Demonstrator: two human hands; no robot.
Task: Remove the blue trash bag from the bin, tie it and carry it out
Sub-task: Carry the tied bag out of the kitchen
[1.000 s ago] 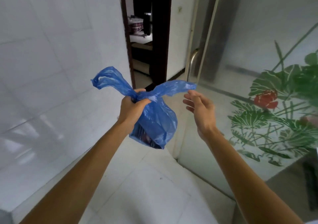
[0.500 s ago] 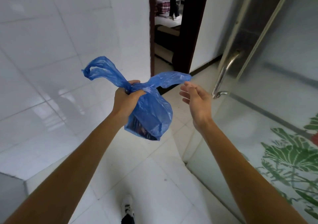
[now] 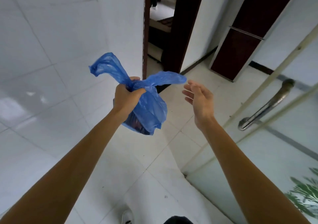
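Outstretched, the left hand (image 3: pixel 126 97) fists the blue trash bag (image 3: pixel 149 108) neck; the right hand (image 3: pixel 199 101) hangs beside it, fingers (image 3: pixel 188 93) spread.

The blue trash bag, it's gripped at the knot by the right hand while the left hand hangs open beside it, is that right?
The hands are swapped. In the head view the left hand grips the blue trash bag at the knot, while the right hand hangs open beside it.

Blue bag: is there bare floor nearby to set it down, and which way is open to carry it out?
Bare white floor lies below the blue bag, between the tiled wall and the glass door. Near the bottom edge a shoe takes up room. Ahead, the dark-framed doorway stands open. The left hand grips the bag's neck; the right hand is empty.
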